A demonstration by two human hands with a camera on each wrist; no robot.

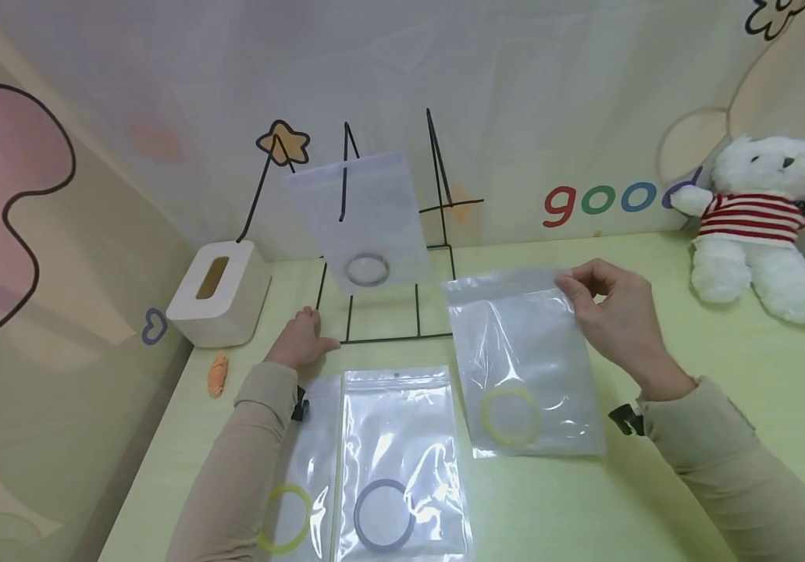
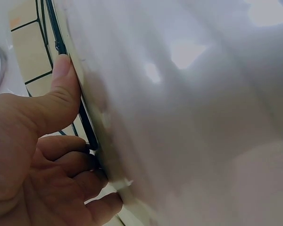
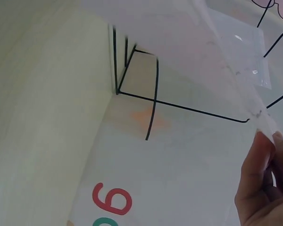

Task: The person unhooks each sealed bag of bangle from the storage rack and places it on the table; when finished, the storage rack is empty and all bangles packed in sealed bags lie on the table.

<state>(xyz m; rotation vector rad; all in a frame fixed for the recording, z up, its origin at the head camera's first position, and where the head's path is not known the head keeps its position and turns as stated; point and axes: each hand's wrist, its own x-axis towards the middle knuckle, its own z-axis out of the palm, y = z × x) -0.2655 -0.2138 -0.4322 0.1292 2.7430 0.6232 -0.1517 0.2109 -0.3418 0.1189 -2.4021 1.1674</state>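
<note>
My right hand pinches the top right corner of a clear zip bag between thumb and fingers. A yellow ring shows low inside this bag, which hangs upright over the table's right half. Down at the front left corner of a black wire rack, my left hand grips the base; its thumb lies along the front bar in the left wrist view. From one of the rack's hooks hangs another bag with a greyish ring inside.
Two flat bags lie before the rack: one with a purple-grey ring, one with a yellow ring, partly under my left sleeve. A white tissue box and an orange item stand left, a white teddy bear right.
</note>
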